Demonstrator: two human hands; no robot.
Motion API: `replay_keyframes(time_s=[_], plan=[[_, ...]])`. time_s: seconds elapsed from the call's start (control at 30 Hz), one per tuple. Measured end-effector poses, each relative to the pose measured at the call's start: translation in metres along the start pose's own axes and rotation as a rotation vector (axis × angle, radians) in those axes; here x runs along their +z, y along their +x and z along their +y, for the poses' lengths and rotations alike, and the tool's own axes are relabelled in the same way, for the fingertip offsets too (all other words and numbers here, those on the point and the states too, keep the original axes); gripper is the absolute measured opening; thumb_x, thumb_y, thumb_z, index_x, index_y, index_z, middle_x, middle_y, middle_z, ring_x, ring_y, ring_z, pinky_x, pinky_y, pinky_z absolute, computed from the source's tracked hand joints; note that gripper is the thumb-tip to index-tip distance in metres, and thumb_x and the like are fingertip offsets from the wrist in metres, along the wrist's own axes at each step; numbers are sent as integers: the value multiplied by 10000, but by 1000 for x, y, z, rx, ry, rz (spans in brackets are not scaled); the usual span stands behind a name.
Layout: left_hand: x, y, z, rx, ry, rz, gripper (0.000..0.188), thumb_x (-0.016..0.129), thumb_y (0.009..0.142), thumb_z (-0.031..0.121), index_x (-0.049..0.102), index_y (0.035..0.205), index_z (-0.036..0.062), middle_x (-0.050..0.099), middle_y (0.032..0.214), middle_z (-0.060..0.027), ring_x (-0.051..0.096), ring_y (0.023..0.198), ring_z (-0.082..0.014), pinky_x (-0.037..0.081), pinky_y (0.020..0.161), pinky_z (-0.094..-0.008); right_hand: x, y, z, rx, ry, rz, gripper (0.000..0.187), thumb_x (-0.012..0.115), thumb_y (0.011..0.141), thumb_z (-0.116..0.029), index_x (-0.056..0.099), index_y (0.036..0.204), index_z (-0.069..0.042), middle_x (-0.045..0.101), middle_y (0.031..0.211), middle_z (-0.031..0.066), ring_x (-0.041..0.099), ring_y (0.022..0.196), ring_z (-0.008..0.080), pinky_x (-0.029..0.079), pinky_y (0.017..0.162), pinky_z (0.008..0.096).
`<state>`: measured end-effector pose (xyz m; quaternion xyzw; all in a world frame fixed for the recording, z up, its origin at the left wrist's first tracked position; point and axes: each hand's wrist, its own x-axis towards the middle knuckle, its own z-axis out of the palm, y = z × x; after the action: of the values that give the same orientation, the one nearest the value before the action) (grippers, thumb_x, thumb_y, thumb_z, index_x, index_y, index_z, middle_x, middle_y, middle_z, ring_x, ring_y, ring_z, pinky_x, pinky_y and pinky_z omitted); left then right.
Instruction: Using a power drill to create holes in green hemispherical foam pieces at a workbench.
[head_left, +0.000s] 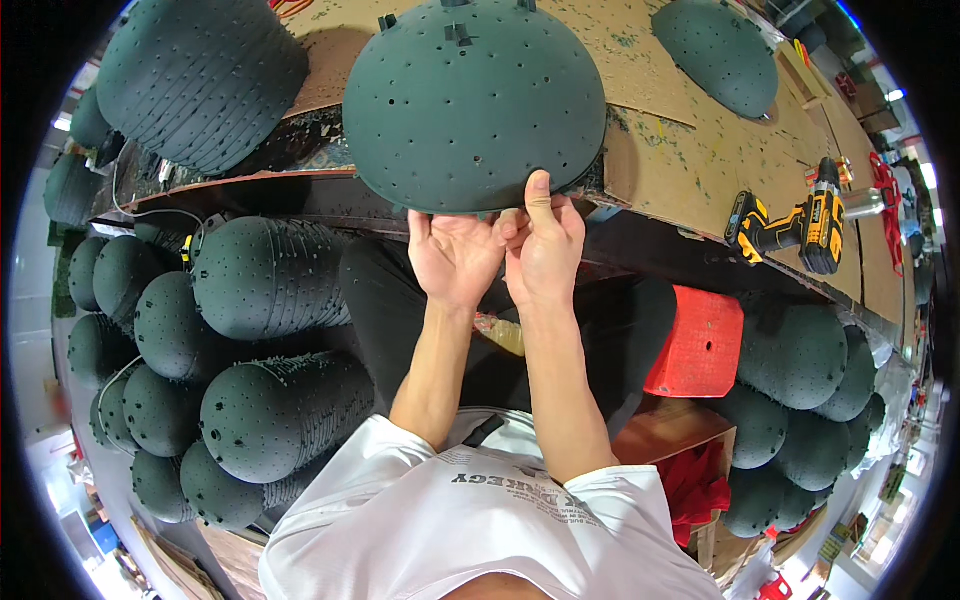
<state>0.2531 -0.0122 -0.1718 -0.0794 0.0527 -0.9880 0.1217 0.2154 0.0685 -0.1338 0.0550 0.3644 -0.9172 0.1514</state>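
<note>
A dark green plastic half-sphere shell (475,110), dotted with small holes and with short black clips near its top, sits dome up at the table's front edge. My right hand (545,240) grips its near rim, thumb pressed on the outside and fingers curled beneath. Just beside it, my left hand (455,255) is turned palm up at the same rim, its fingers reaching under the shell and partly hidden. The two hands nearly touch below the rim. Whether a small part lies between the fingers cannot be made out.
A tall nested stack of green shells (200,80) leans at the left of the cardboard-covered table (650,160). Another shell (718,55) lies far right, with a yellow-black cordless drill (800,225) nearer. More stacked shells (270,275) flank my legs; a red plastic stool (700,342) stands at right.
</note>
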Motion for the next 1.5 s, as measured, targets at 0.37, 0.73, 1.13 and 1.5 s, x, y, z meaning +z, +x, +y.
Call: replay_keyframes(time_s=[0.37,0.73,1.13,1.5], plan=[[-3,-7,21,146,537,359,559,617,937,527,527,1280,94,600,1222,-86,561,810,-170,503,709,-304,1,-17,21,78,19,-194,232,545,1036,-231,535,934,-23,622,830,98,621,674,204,512,671,342],[9,-4,55,394,648,90,495,647,958,308,502,1387,107,569,1385,-46,521,1295,-246,397,1114,-482,-39,12,-15,104,155,-284,266,449,1054,-269,569,1073,-32,621,934,70,594,688,225,450,610,358],[-8,18,104,164,564,188,470,552,1013,359,500,1402,100,558,1408,-66,540,1285,-279,453,1054,-478,-52,-3,15,-93,7,-276,159,458,1059,-148,556,1082,-24,663,964,114,670,864,239,535,745,373],[-46,-34,26,73,723,156,329,583,1004,197,511,1305,84,582,1308,-82,545,1242,-243,455,1043,-445,-57,6,25,96,-201,-158,224,437,1057,-120,562,1158,36,665,1055,135,710,887,234,583,785,339]])
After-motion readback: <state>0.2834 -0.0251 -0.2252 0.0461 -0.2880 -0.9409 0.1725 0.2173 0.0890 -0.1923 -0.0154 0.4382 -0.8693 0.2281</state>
